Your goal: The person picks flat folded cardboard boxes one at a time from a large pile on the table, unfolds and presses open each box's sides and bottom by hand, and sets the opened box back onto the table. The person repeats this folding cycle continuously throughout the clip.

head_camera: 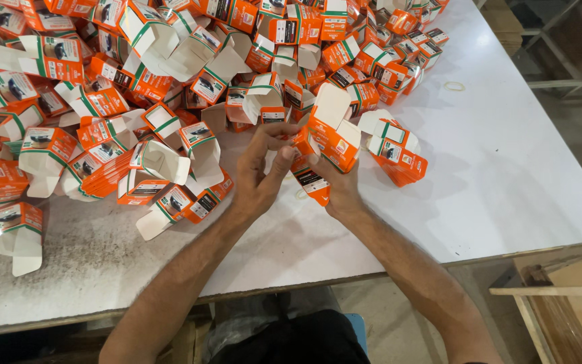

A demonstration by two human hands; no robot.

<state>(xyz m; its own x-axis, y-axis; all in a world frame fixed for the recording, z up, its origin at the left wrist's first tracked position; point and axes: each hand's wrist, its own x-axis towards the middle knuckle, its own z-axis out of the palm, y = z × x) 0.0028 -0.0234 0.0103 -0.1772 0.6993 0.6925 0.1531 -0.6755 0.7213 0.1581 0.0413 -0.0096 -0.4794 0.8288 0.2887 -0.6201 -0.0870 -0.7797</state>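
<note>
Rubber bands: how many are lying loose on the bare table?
2: one rubber band on the white table at upper right, another partly seen below the held carton. More may hide under the pile.

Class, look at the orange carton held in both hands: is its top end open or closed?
Open. The orange carton has its white top flap standing up, unfolded, while the left hand and right hand grip it.

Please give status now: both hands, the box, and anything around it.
Left hand and right hand both grip one orange carton, flaps open, above the white table. Heap of same cartons close behind.
</note>
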